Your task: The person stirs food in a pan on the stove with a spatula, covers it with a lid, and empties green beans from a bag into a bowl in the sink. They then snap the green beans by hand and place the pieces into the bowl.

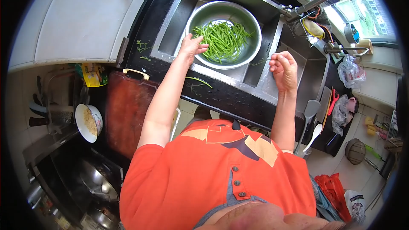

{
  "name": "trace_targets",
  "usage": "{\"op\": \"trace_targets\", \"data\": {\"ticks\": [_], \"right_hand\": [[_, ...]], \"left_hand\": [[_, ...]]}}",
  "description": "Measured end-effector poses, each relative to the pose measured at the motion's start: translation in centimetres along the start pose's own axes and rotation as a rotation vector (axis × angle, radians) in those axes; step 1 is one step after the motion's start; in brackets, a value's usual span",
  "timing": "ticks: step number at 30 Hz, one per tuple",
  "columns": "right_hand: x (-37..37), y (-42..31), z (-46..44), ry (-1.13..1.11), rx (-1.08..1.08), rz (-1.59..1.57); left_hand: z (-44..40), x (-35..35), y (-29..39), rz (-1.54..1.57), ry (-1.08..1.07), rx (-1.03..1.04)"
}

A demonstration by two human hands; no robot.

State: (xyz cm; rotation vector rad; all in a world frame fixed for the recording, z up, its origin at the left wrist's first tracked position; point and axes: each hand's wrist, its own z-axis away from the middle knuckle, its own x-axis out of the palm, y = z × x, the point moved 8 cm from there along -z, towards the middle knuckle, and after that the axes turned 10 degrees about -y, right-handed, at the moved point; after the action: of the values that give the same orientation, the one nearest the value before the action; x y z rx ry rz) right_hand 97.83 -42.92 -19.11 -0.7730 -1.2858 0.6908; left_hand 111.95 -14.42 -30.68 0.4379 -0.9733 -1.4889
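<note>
A round steel basin (192, 19) sits in the left bowl of the sink, with a heap of long thin green stems (223, 40) inside. At the basin's near left rim is my left hand (194, 48), its fingers apart beside the heap; I see nothing held in it. My right hand (283, 69) is raised to the right of the basin, above the sink divider. Its thumb and fingertips are pinched on a thin green strand (260, 61) that trails leftward. One loose green stem (199, 81) lies on the black counter edge between my arms.
Green scraps (142, 46) lie on the counter left of the sink. The faucet (315, 4) arches over the back right. A reddish-brown cutting board (130, 113) and a bowl (88, 122) are at my left; a grey spatula (312, 108) and white spoon (314, 135) stand at my right.
</note>
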Motion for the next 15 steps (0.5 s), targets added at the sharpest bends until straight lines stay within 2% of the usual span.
{"op": "trace_targets", "data": {"ticks": [1,3,6,9,15], "right_hand": [[0.4,0.5,-0.4,-0.017,0.026,0.010],[-0.2,2.4,-1.2,0.040,0.110,0.069],[0.1,5.1,-3.3,0.060,0.258,0.234],[-0.4,8.8,-7.3,-0.005,0.313,0.380],[0.1,20.1,-16.2,-0.086,0.456,0.713]], "left_hand": [[-0.5,-0.4,0.4,-0.155,0.034,0.056],[0.0,-0.5,1.5,-0.177,0.046,0.208],[1.2,-0.9,1.8,-0.026,-0.052,0.195],[3.5,-1.5,2.7,0.033,0.020,0.206],[6.7,-1.7,3.4,-0.054,0.001,0.284]]}}
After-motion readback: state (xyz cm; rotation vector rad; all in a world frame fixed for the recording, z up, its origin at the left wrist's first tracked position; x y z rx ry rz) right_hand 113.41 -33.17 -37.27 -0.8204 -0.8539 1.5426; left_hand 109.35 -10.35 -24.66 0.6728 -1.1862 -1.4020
